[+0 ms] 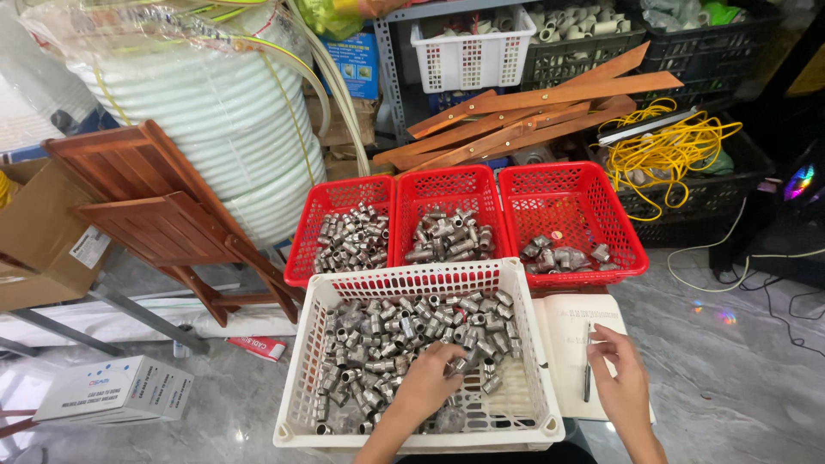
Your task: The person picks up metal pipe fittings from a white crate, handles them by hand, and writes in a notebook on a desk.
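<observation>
Grey marble floor (739, 378), shelving behind; my left hand (427, 382) pinches a metal fitting (458, 364) inside the white basket (550, 404), my right hand (620, 378) loosely open on the notebook (563, 344).

My one camera sits on my head, looking steeply down and forward at close range: white basket (412, 283) at lower centre, shelving (601, 51) across the frame's top.
</observation>
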